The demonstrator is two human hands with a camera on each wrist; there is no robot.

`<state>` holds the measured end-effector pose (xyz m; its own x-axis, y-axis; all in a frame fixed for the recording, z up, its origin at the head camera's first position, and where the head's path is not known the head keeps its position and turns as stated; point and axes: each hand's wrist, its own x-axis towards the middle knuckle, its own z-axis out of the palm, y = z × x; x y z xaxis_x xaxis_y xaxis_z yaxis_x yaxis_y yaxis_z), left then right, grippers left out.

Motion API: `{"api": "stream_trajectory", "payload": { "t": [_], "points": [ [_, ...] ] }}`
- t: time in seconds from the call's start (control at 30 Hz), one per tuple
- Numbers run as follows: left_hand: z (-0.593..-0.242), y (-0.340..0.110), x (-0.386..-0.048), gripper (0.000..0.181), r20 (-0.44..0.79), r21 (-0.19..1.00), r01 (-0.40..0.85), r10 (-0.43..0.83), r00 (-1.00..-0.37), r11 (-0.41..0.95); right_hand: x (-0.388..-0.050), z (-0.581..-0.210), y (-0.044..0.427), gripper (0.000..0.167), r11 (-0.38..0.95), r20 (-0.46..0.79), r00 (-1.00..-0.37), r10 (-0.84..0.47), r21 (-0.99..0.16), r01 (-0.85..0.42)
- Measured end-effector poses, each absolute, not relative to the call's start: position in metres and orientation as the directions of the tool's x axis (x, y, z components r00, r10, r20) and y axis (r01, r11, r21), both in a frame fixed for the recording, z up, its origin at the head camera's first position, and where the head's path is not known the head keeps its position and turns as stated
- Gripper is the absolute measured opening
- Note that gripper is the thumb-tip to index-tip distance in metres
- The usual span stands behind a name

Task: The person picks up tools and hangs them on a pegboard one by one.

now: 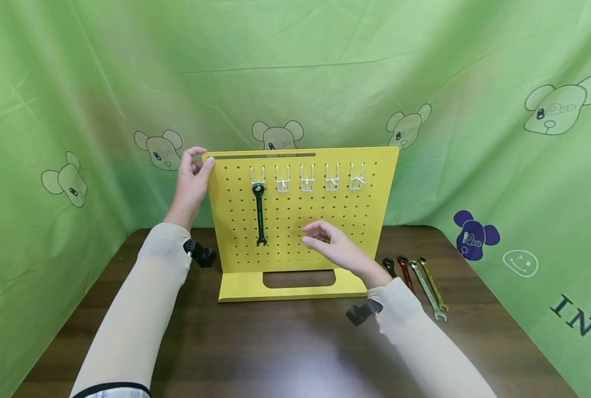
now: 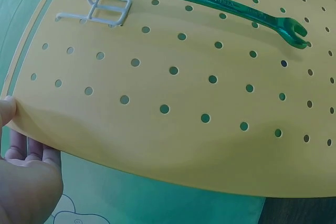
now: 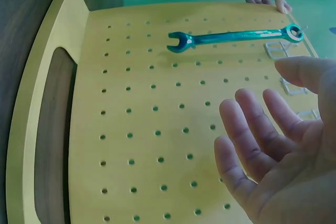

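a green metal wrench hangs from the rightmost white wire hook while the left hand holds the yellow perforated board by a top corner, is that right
Not the rightmost: the green metal wrench hangs from the leftmost white wire hook, as the head view shows. The left hand does hold the yellow perforated board by a top corner.

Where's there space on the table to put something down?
Bare table lies in front of the yellow pegboard, between the two sleeves; a narrower strip lies between the left sleeve and green curtain. It's crowded right of the board, where four wrenches lie close together.
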<state>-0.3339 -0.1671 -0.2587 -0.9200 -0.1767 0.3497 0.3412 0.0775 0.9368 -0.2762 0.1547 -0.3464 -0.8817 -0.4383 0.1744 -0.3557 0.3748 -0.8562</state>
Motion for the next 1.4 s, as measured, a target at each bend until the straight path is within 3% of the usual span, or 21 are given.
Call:
{"api": "stream_trajectory", "payload": {
  "t": [0.7, 1.4],
  "points": [
    [-0.259, -0.168, -0.333, 0.03, 0.343, 0.939, 0.334, -0.177, -0.922, 0.08, -0.259, -0.369, 0.253, 0.04, 0.505, 0.118, -0.923, -0.365, -0.808, -0.303],
    [-0.26, -0.167, -0.334, 0.023, 0.346, 0.938, 0.339, -0.176, -0.922, 0.07, -0.247, -0.416, 0.33, 0.042, 0.633, -0.106, -0.968, -0.226, -0.772, -0.063]
  ]
}}
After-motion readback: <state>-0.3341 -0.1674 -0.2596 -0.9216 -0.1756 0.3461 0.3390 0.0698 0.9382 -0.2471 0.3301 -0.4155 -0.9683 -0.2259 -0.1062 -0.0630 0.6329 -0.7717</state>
